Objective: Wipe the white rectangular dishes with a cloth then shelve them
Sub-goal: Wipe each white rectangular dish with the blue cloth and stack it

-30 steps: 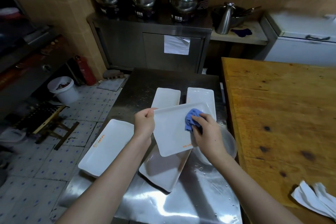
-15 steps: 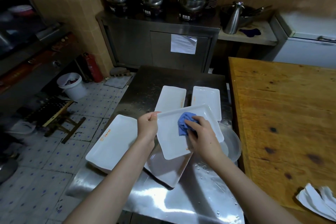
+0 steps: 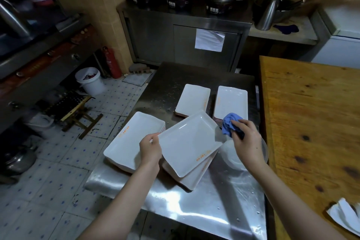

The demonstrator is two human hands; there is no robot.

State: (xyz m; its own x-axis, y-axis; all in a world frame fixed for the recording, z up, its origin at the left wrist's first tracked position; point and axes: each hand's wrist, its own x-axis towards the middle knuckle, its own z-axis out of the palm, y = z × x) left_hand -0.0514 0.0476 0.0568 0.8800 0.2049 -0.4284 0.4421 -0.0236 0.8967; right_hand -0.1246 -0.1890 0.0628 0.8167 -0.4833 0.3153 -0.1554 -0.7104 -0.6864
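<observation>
My left hand (image 3: pixel 151 147) pinches the left edge of a white rectangular dish (image 3: pixel 190 142), held tilted above the steel table (image 3: pixel 194 204). My right hand (image 3: pixel 245 140) grips a crumpled blue cloth (image 3: pixel 229 125) just off the dish's right corner, apart from its surface. Under the held dish lies another white dish (image 3: pixel 191 180). A stack of white dishes (image 3: pixel 127 142) sits to the left. Two more stacks of white dishes (image 3: pixel 194 100) (image 3: pixel 231 101) stand farther back.
A clear round bowl (image 3: pixel 233 159) sits under my right wrist. A wooden table (image 3: pixel 315 122) stands on the right with white paper (image 3: pixel 345 217) near its front. Steel cabinet (image 3: pixel 185 43) with pots stands behind. White bucket (image 3: pixel 90 81) and a folding stool (image 3: pixel 78 112) are on the tiled floor.
My right hand has lifted the blue cloth off the dish's surface and moved it right, past the corner. The dish has turned and tilted in my left hand.
</observation>
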